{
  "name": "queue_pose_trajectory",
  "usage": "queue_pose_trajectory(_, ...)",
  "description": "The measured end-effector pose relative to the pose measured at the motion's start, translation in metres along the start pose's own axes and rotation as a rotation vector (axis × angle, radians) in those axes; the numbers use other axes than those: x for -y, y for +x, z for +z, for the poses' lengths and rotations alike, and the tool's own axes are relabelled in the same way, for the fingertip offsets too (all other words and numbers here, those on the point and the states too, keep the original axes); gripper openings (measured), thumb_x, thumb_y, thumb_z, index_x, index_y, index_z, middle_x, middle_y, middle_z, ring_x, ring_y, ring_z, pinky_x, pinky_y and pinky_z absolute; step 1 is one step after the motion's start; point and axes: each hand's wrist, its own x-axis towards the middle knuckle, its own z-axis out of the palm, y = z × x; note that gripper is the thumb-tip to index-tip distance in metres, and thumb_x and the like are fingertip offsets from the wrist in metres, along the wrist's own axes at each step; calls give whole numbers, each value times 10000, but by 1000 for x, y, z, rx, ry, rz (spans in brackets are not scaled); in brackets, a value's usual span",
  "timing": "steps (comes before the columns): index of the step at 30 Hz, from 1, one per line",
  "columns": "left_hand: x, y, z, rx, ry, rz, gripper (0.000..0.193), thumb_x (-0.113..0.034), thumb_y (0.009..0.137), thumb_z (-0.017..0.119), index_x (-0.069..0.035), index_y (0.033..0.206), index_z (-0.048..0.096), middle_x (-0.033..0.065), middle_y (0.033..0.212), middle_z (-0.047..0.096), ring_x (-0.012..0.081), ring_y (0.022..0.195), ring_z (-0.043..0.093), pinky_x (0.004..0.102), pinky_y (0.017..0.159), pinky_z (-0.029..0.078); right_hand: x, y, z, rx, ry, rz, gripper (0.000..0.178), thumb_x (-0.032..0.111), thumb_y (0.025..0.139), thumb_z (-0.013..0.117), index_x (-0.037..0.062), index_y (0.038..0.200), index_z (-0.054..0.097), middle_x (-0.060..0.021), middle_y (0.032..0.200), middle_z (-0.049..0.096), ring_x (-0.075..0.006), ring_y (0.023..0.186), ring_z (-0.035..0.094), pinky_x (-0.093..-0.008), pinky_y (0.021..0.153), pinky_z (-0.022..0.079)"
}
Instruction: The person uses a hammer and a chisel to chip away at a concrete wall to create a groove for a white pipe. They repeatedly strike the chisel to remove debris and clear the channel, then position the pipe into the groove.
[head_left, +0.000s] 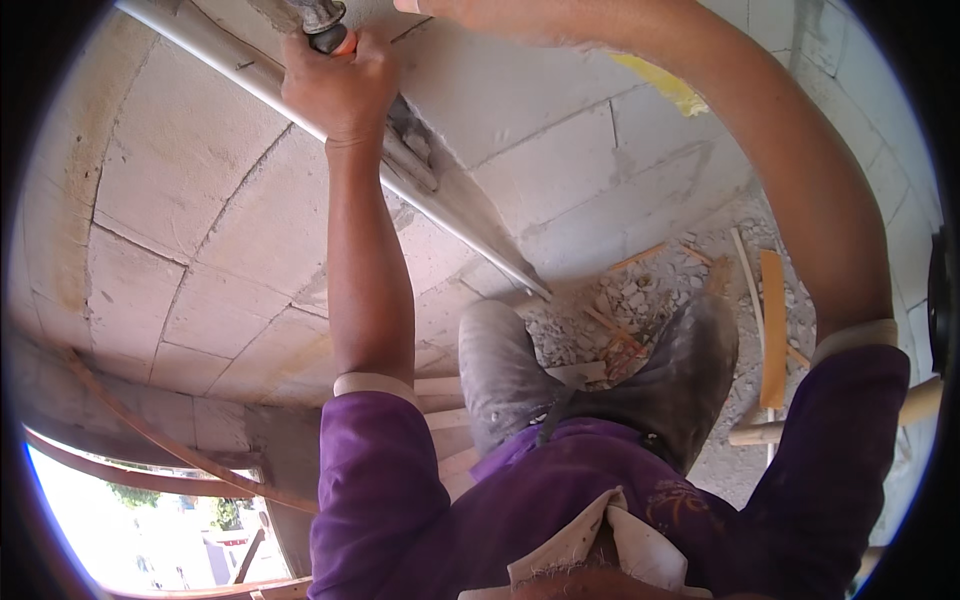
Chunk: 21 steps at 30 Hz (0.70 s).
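My left hand (345, 88) is closed around the black and orange handle (330, 40) of a hand tool, near the top of the view. A rounded metal piece (320, 13) sits right at the handle's upper end; the rest of it is cut off, so its kind is unclear. Behind this hand, a long white pipe (460, 228) runs slantwise along the block wall (240, 200). Beside the pipe is a rough groove (415, 145) with grey material in it. My right hand (470, 12) reaches across the upper edge, its fingers mostly out of frame.
Broken rubble (640, 300) covers the floor around my legs. An orange-brown wooden strip (772, 330) and a round wooden pole (760, 433) are on the right. A yellow patch (665, 82) shows behind my right forearm. At lower left, curved bars (160, 415) cross a bright opening (150, 530).
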Motion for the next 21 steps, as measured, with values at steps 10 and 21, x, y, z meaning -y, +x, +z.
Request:
queue_pose_trajectory(10, -7, 45, -14, -337, -133, 172, 205, -92, 668, 677, 37, 812, 608, 53, 652, 644, 114, 538, 613, 247, 556, 523, 24, -41, -32, -337, 195, 36, 479, 371, 1002, 482, -44, 844, 664, -95, 561, 519, -175, 486, 490, -350, 511, 434)
queue_pose_trajectory(21, -6, 32, -11, -359, -185, 233, 218, -69, 666, 706, 10, 830, 588, 51, 635, 624, 126, 544, 606, 240, 577, 514, 21, -54, -27, -317, -40, -155, 387, 245, 1009, 471, -8, 749, 605, -77, 548, 515, -132, 486, 489, -328, 472, 417)
